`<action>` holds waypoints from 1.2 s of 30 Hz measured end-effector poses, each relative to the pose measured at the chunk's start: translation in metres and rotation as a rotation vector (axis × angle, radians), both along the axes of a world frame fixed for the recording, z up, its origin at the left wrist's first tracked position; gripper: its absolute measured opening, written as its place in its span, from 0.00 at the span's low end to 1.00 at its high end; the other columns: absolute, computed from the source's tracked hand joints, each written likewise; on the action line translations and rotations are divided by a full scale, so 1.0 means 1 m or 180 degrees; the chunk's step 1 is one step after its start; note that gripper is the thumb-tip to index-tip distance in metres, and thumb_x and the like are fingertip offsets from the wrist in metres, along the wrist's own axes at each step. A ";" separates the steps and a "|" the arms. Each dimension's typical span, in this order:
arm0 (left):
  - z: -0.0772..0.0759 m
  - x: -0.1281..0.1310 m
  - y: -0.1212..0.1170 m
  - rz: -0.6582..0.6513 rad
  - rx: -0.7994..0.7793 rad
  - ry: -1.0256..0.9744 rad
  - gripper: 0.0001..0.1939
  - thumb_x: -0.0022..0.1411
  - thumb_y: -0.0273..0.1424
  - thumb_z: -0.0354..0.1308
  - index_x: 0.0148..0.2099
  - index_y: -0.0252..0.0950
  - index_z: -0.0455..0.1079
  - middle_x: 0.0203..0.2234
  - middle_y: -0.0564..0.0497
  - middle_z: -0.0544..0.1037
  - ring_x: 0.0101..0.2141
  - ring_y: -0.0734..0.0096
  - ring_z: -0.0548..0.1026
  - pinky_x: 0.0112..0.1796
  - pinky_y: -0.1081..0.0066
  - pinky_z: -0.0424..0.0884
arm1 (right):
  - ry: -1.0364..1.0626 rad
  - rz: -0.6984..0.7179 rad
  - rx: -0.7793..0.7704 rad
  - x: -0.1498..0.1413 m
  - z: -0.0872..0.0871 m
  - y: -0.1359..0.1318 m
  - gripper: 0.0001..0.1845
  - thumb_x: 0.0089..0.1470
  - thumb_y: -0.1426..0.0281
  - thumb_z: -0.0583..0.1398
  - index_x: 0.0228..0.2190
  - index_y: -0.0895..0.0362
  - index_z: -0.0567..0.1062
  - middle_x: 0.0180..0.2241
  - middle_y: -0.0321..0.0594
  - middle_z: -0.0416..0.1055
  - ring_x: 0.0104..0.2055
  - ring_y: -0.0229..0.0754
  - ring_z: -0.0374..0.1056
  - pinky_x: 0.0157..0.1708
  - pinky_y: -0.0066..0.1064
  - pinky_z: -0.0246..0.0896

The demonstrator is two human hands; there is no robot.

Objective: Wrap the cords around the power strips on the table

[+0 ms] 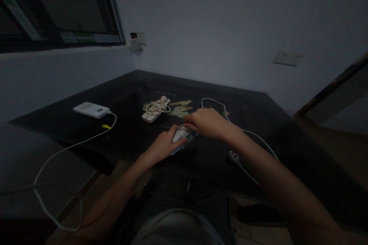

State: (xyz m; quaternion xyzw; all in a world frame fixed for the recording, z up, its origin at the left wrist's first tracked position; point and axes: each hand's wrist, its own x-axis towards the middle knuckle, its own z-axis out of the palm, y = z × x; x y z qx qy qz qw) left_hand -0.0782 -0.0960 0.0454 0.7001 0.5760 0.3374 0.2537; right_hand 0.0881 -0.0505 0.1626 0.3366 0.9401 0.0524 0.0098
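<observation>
Our left hand (163, 144) grips a white, oblong plastic block (180, 134) over the flat black counter (123, 93). Our right hand (202, 120) curls over its far end; what it pinches, we cannot tell.

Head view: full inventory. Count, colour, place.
held item: 1, white with green, between the hands, kind unclear
power strip: 1, white, table centre, cord wound round it
boxy device: 1, white, table left, cable attached
tag: 1, yellow, by that cable
plug: 1, white, near right forearm
right-side cable: white, beyond right hand
table: 1, black, centre
wall sockets: two groups, white, beside window and right
window: 1, dark, upper left
left hand: 1, on item
right hand: 1, on item
</observation>
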 end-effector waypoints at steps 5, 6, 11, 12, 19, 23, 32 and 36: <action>-0.002 -0.011 -0.001 0.0124 0.0008 0.0179 0.20 0.57 0.49 0.54 0.44 0.40 0.65 0.33 0.45 0.77 0.34 0.54 0.76 0.31 0.70 0.62 | 0.0282 0.0008 -0.0167 0.019 -0.009 0.013 0.16 0.62 0.61 0.52 0.36 0.55 0.77 0.29 0.42 0.74 0.29 0.41 0.67 0.27 0.29 0.49; -0.003 -0.014 0.000 0.0179 -0.0006 0.0187 0.20 0.58 0.49 0.54 0.45 0.40 0.64 0.32 0.45 0.77 0.33 0.55 0.76 0.31 0.70 0.62 | 0.0379 0.0023 -0.0220 0.021 -0.012 0.014 0.16 0.63 0.62 0.51 0.37 0.55 0.77 0.28 0.42 0.74 0.29 0.40 0.67 0.27 0.29 0.49; -0.010 -0.023 0.009 0.0468 -0.0028 -0.0153 0.18 0.57 0.46 0.55 0.43 0.40 0.64 0.26 0.52 0.74 0.27 0.62 0.73 0.29 0.71 0.61 | 0.0902 0.0145 -0.0611 0.017 -0.030 0.004 0.14 0.63 0.66 0.51 0.38 0.55 0.76 0.28 0.40 0.73 0.29 0.39 0.66 0.29 0.28 0.49; -0.012 -0.024 0.011 0.0495 -0.0007 -0.0303 0.16 0.57 0.45 0.55 0.42 0.40 0.63 0.25 0.53 0.73 0.27 0.63 0.73 0.29 0.72 0.61 | 0.0985 0.0150 -0.0713 0.014 -0.034 0.000 0.13 0.63 0.67 0.51 0.39 0.55 0.75 0.29 0.40 0.73 0.29 0.39 0.66 0.29 0.27 0.49; -0.016 -0.018 0.016 0.0443 -0.0083 -0.1676 0.15 0.56 0.43 0.58 0.36 0.36 0.62 0.25 0.55 0.72 0.27 0.70 0.72 0.29 0.72 0.67 | 0.1851 0.0152 -0.1375 0.003 -0.060 -0.011 0.11 0.62 0.70 0.52 0.36 0.58 0.74 0.32 0.40 0.73 0.34 0.39 0.67 0.33 0.27 0.54; -0.007 -0.009 0.008 0.0277 -0.0487 -0.2342 0.19 0.55 0.44 0.59 0.41 0.37 0.61 0.26 0.54 0.74 0.21 0.72 0.73 0.23 0.72 0.70 | 0.2510 0.0177 -0.1682 0.009 -0.063 -0.008 0.13 0.61 0.68 0.51 0.28 0.59 0.71 0.25 0.35 0.67 0.27 0.36 0.62 0.29 0.25 0.53; -0.012 0.007 0.004 -0.0003 -0.0889 -0.3204 0.27 0.52 0.47 0.62 0.46 0.36 0.60 0.25 0.53 0.75 0.17 0.68 0.75 0.16 0.70 0.72 | 0.3973 -0.0195 -0.2506 -0.001 -0.102 -0.013 0.10 0.51 0.62 0.61 0.27 0.56 0.69 0.27 0.34 0.70 0.31 0.39 0.66 0.32 0.28 0.61; -0.012 0.007 0.000 -0.0102 -0.1115 -0.3316 0.27 0.51 0.47 0.63 0.46 0.34 0.62 0.27 0.51 0.76 0.18 0.68 0.75 0.16 0.70 0.73 | 0.4130 -0.0317 -0.2605 -0.002 -0.111 -0.017 0.11 0.45 0.65 0.65 0.27 0.56 0.70 0.29 0.34 0.72 0.33 0.40 0.69 0.33 0.29 0.64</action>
